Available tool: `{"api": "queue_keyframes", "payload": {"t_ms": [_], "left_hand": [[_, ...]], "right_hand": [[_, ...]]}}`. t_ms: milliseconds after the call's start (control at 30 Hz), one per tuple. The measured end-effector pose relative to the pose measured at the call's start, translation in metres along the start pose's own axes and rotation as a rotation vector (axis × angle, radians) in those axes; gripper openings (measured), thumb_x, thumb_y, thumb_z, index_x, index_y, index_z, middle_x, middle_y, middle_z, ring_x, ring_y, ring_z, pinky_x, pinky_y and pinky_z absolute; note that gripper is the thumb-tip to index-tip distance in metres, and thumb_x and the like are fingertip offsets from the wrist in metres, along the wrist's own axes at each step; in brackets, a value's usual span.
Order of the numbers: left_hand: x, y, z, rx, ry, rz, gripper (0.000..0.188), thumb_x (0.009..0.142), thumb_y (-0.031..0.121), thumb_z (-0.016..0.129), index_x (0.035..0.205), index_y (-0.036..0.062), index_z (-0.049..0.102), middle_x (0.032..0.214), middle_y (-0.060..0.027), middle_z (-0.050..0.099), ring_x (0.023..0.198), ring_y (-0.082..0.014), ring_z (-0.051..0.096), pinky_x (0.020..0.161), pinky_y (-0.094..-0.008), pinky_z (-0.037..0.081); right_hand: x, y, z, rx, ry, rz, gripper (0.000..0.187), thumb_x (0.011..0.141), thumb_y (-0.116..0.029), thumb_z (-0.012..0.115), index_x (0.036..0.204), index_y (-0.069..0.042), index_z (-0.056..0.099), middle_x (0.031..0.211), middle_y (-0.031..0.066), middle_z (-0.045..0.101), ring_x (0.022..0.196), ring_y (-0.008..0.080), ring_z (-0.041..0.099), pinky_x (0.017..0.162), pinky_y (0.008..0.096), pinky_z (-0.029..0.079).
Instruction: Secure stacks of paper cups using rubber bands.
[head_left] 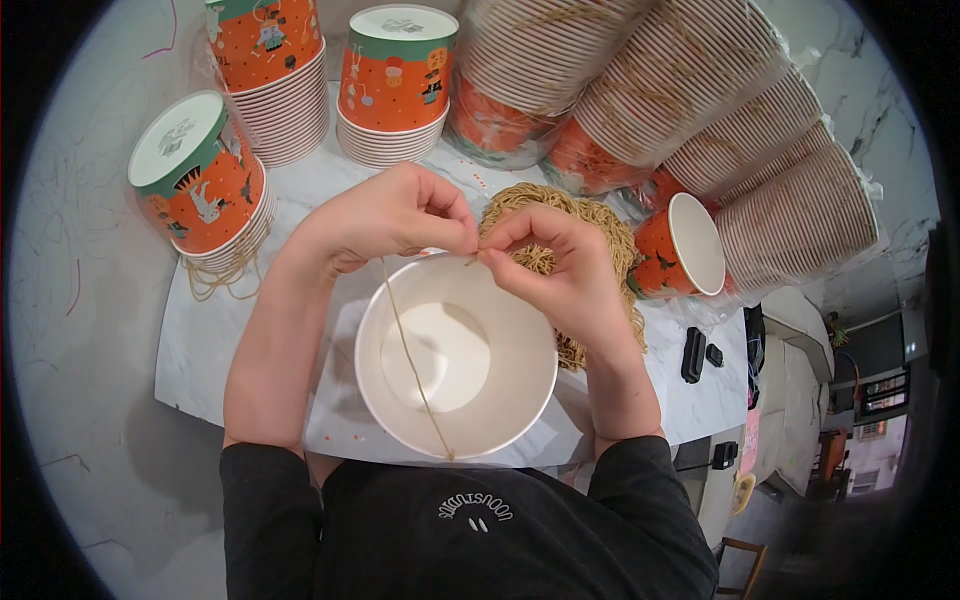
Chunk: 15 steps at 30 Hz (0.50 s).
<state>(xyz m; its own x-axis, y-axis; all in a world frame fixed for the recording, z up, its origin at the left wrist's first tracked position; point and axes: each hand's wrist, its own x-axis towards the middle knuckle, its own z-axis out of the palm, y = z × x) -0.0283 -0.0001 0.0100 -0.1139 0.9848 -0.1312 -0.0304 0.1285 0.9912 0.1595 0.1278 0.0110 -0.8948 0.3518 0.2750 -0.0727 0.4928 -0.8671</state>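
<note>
A large white-lined paper bucket (522, 365) stands on the table in front of me, its open mouth facing up. A thin tan cord (408, 345) crosses the mouth, fixed at the near rim and rising to my left hand. Over the far rim, my left hand (405, 212) is closed in a pinch on the cord. My right hand (562, 262) meets it there, thumb and forefinger pinched on a short cord end at the rim. The fingers partly hide the cord end and the rim. Behind my right hand lies a heap of tan cords (622, 235).
Orange-and-green bucket stacks (398, 85) stand upside down at the far left, one stack (205, 170) with cord loops below. Plastic-wrapped bucket stacks (670, 80) fill the far right. One bucket (697, 245) lies tipped beside them. Small black objects (693, 355) lie at the table's right.
</note>
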Motion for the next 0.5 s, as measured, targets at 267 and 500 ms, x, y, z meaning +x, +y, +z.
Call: {"api": "queue_keyframes", "payload": {"t_ms": [267,500], "left_hand": [[0.009,-0.016,0.015,0.121,0.231,0.124,0.006,0.079,0.006,0.069,0.082,0.0013,0.068,0.075,0.0023,0.064,0.067,-0.0025,0.056,0.059,-0.0202,0.043],[0.005,-0.012,0.020,0.247,0.301,0.152,0.011,0.082,0.001,0.068,0.092,-0.0043,0.071,0.081,-0.0012,0.068,0.076,-0.0041,0.061,0.066,-0.0194,0.049]], "right_hand": [[0.004,0.004,0.007,-0.290,0.095,-0.202,0.010,0.081,-0.001,0.073,0.087,0.001,0.065,0.080,0.0119,0.065,0.073,0.0268,0.066,0.070,0.0353,0.053],[0.005,0.007,0.006,-0.421,0.047,-0.296,0.009,0.087,0.000,0.070,0.093,0.000,0.064,0.081,0.0133,0.064,0.076,0.0309,0.064,0.077,0.0387,0.053]]}}
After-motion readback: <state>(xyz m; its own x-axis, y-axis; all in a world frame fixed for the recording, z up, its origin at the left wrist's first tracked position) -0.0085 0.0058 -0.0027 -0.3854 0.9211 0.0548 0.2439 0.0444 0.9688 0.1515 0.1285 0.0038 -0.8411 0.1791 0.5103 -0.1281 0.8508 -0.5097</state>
